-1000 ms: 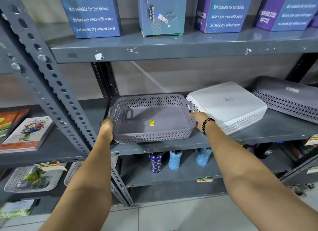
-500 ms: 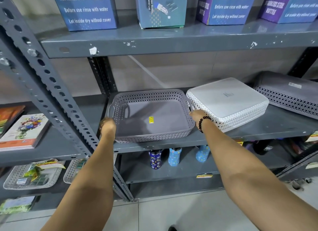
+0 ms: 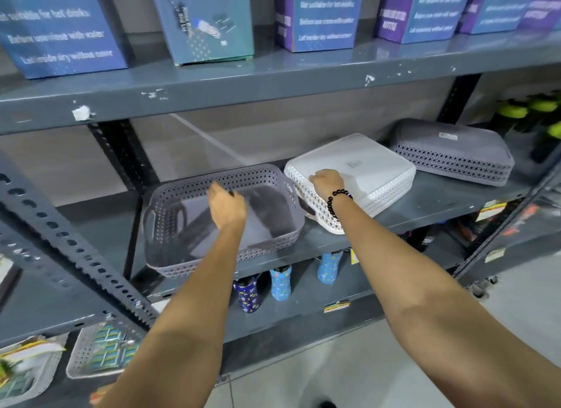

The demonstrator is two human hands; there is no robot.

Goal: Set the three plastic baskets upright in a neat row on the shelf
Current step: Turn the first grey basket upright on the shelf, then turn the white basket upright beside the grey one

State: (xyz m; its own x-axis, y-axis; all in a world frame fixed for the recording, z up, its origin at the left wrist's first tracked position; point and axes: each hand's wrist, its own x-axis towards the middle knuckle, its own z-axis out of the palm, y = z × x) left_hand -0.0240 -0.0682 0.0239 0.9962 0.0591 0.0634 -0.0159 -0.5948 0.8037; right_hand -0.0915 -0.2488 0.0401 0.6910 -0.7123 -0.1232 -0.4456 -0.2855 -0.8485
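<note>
Grey basket [image 3: 223, 216], left on shelf [image 3: 425, 201]: upright. White basket [image 3: 358, 177], middle: inverted, right hand [image 3: 326, 180] resting on its near-left corner, grasp indeterminate. Left hand [image 3: 226, 207] hovers, loosely curled, empty. Far grey basket [image 3: 452, 152], right: inverted. Next, likely: flip white one.

Both bare forearms reach forward and upward from the bottom of the view, roughly parallel and well apart. The left hand [image 3: 226, 205] is seen from the back, wrist straight, its fingers curled loosely forward and down; it is blurred, and whether it touches anything cannot be told. The right hand [image 3: 326, 180] sits farther forward and higher than the left, palm down, knuckles toward the camera, its fingers [image 3: 315, 178] bent over and pressed onto a surface beneath. A dark beaded bracelet [image 3: 337, 197] circles the right wrist. The right forearm is turned slightly inward, the elbow out of view.
</note>
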